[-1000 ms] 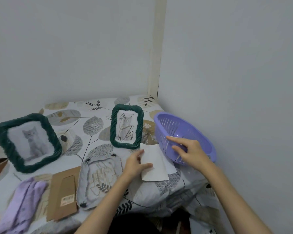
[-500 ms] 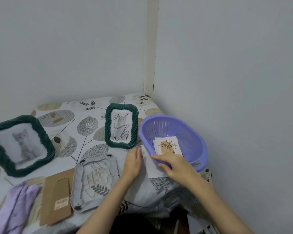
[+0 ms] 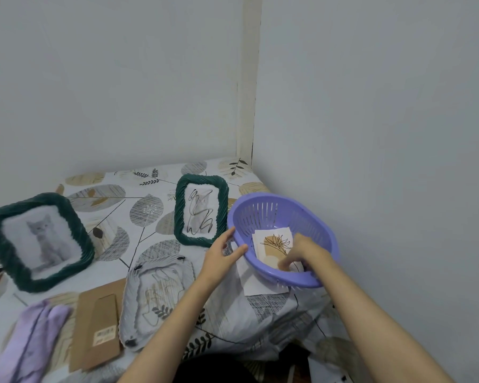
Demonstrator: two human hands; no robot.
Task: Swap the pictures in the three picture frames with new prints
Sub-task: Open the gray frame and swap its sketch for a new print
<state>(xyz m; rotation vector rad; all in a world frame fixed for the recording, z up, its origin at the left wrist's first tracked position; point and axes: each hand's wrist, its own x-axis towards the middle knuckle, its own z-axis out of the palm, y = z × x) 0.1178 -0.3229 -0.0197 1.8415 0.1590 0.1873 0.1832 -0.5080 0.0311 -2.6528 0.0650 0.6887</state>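
Note:
A purple basket (image 3: 320, 239) sits tilted at the right of the table, partly on a white sheet (image 3: 256, 284). My left hand (image 3: 223, 254) grips its near left rim, thumb on the edge. My right hand (image 3: 302, 252) reaches inside, fingertips pinching the lower edge of a print with a plant drawing (image 3: 271, 244). A small green frame (image 3: 180, 210) with a scribbled-over cat picture stands beside the basket. A large green frame (image 3: 0, 244) with a grey kitten picture leans at the left. A pale frame (image 3: 130, 294) lies flat in front of me.
A brown cardboard backing (image 3: 97, 327) lies left of the pale frame, and a lilac cloth (image 3: 31, 341) lies at the near left. The leaf-patterned tablecloth (image 3: 144, 214) covers the table, which fits into a corner between two walls.
My left hand left the white sheet and took the basket's rim. My right hand moved from the rim into the basket onto the print. The basket now sits over the sheet.

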